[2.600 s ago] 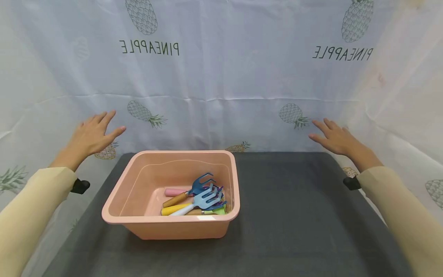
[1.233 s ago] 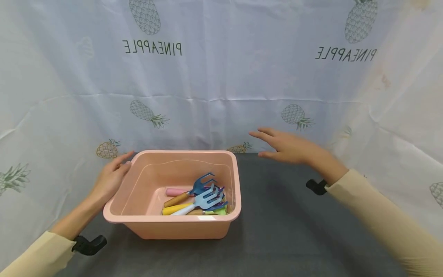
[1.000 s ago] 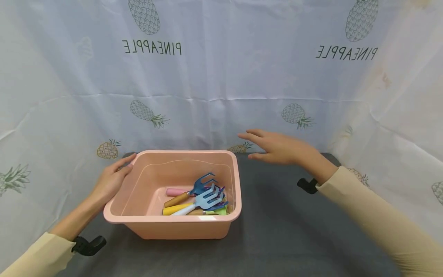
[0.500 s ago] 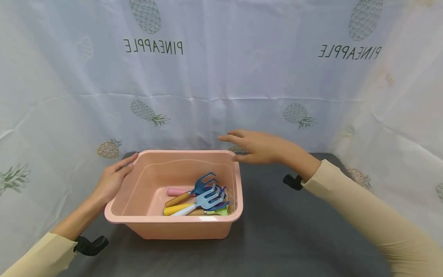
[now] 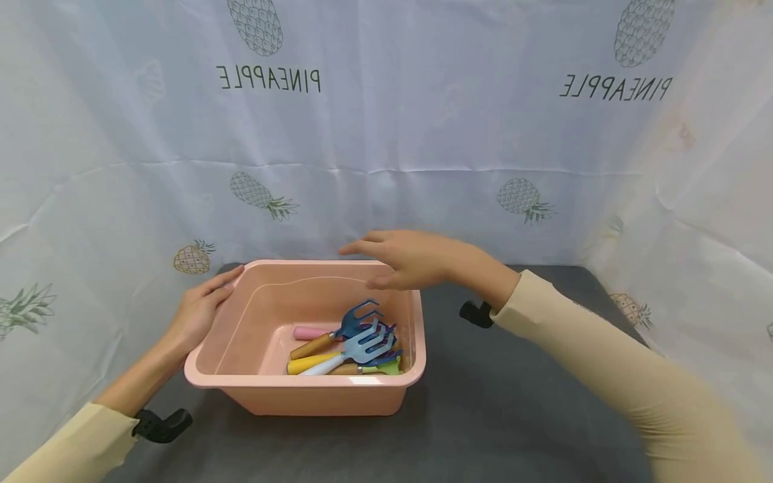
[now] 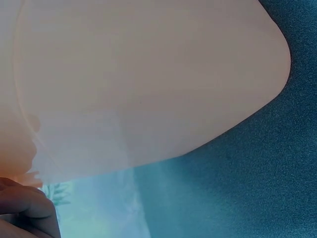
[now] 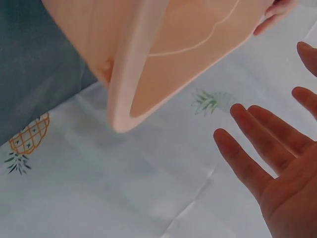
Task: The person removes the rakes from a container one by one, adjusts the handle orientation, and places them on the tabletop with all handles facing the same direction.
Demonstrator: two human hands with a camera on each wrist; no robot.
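A peach-pink plastic basin (image 5: 266, 382) stands on the dark table, left of centre in the head view. My left hand (image 5: 196, 310) grips its left rim, thumb by the edge and fingers down the outside. Spread fingers and a lowered thumb show on my right hand (image 5: 417, 260), held in the air over the basin's far right part with nothing in it. Inside lies a pile of small garden tools: a light blue hand rake (image 5: 364, 346) on top, a dark blue hand rake (image 5: 350, 326) with a wooden handle, and a green tool (image 5: 386, 367). Lower tools are partly hidden.
Yellow (image 5: 313, 363) and pink handles (image 5: 308, 333) stick out leftward from the pile. Dark grey cloth (image 5: 513, 382) covers the table. A white curtain (image 5: 417, 121) printed with pineapples hangs behind and along both sides.
From a raised pose at the left, my left hand has come down onto the basin's rim. My right hand has moved left from the far right to above the basin. The tools have stayed put.
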